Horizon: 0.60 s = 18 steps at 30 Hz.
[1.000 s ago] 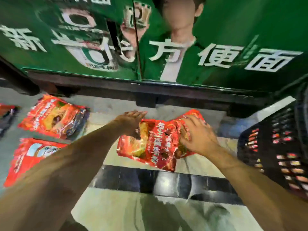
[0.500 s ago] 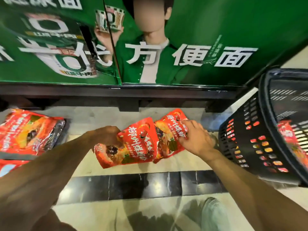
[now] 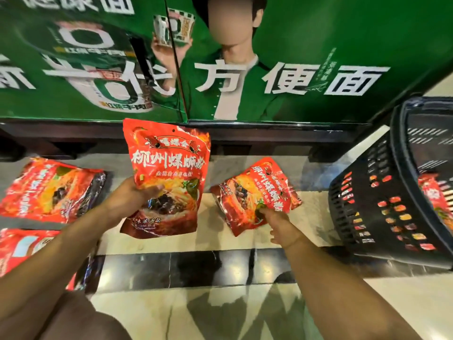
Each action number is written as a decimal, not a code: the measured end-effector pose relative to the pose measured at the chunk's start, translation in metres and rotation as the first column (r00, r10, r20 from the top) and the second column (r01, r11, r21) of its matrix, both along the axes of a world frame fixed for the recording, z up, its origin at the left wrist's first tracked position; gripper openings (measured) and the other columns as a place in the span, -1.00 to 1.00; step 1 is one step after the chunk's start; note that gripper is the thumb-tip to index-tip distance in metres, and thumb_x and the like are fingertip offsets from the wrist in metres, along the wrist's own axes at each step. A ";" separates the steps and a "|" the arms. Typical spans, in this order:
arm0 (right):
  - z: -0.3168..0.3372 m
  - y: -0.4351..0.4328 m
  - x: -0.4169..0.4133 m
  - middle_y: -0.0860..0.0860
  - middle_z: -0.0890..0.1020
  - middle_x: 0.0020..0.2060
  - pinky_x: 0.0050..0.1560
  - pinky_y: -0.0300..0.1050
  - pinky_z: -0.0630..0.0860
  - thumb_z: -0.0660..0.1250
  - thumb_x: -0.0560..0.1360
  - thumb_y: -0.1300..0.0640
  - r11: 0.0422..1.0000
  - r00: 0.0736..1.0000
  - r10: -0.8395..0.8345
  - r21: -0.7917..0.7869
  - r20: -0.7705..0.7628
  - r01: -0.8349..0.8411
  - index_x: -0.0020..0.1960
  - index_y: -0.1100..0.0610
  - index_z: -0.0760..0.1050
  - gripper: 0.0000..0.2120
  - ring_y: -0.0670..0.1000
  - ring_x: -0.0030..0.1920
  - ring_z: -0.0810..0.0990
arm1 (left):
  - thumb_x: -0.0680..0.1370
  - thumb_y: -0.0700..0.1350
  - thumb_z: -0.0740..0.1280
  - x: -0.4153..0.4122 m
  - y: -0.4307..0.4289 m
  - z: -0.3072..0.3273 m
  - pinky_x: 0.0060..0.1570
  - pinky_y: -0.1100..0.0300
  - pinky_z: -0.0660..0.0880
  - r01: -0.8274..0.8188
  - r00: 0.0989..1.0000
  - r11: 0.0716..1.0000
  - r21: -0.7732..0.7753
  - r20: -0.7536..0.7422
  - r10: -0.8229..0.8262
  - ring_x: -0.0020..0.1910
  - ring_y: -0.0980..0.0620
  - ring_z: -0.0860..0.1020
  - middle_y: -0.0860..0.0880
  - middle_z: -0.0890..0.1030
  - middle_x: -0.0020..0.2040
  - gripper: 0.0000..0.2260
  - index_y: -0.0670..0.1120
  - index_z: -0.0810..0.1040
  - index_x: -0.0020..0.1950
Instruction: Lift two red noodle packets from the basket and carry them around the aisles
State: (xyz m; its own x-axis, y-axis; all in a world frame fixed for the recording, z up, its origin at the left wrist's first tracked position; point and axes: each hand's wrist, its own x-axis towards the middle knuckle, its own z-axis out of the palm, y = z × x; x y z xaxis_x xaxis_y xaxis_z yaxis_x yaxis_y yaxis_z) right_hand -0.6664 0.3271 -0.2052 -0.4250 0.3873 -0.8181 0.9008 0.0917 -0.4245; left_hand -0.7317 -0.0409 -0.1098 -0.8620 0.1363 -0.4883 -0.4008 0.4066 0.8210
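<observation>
Red upright packet [image 3: 169, 168] raised in left hand [image 3: 127, 197], second packet [image 3: 255, 192] now separate, right hand [image 3: 279, 224]

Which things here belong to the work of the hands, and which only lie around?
In hand:
left hand holds an upright red packet
right hand pinches a tilted red packet

Lying about:
two floor packets, left
black basket, right, packets inside
green advert panel

Left hand [image 3: 127, 200] holds upright red pouch [image 3: 169, 168]; right hand [image 3: 282, 227] pinches second pouch [image 3: 255, 192].
</observation>
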 end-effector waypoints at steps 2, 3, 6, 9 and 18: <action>-0.014 -0.009 0.002 0.02 0.40 0.43 0.45 0.20 0.39 0.46 0.48 -0.26 0.969 0.978 -0.204 -0.133 0.030 0.206 0.53 0.04 0.29 -0.24 0.25 0.47 0.38 | 0.62 -0.02 0.41 -0.001 0.002 0.002 -0.03 0.15 0.49 -0.018 1.000 1.000 -0.003 -0.009 0.018 0.06 0.12 0.61 0.15 0.70 0.02 -0.91 0.11 0.58 0.10; -0.019 -0.014 0.001 0.02 0.43 0.38 0.44 0.21 0.38 0.43 0.49 -0.30 0.938 0.960 -0.277 -0.206 0.043 0.280 0.52 0.01 0.29 -0.25 0.24 0.46 0.39 | 0.62 -0.01 0.41 -0.001 0.001 0.000 -0.01 0.12 0.50 -0.033 0.999 0.999 -0.008 -0.017 0.033 0.07 0.10 0.63 0.13 0.70 0.06 -0.91 0.10 0.60 0.12; -0.039 -0.023 -0.004 0.04 0.65 0.27 0.12 0.17 0.51 0.44 0.38 -0.43 0.863 0.915 -0.403 -0.323 0.022 0.388 0.37 0.02 0.45 -0.25 0.18 0.21 0.61 | 0.61 0.03 0.42 0.002 -0.001 -0.006 0.08 0.03 0.50 -0.073 0.997 0.997 -0.036 -0.035 0.072 0.08 0.08 0.64 0.13 0.70 0.07 -0.88 0.08 0.64 0.13; -0.075 -0.019 -0.016 0.07 0.75 0.03 -0.02 0.19 0.66 0.58 0.24 -0.38 0.793 0.860 -0.510 -0.387 0.003 0.471 0.31 0.01 0.53 -0.22 0.19 0.00 0.74 | 0.62 0.05 0.39 0.005 0.003 -0.008 0.00 0.09 0.51 -0.049 0.998 0.998 -0.046 -0.041 0.047 0.07 0.07 0.64 0.11 0.70 0.09 -0.79 0.05 0.63 0.23; -0.042 -0.025 -0.039 0.16 0.73 0.05 0.19 0.29 0.59 0.59 0.38 -0.23 0.701 0.829 -0.554 -0.495 0.075 0.513 0.25 0.04 0.51 -0.41 0.26 0.03 0.72 | 0.63 -0.01 0.39 0.011 0.024 -0.001 -0.04 0.13 0.54 -0.109 0.993 0.994 -0.016 -0.039 0.108 0.05 0.07 0.67 0.09 0.72 0.10 -0.80 0.04 0.62 0.25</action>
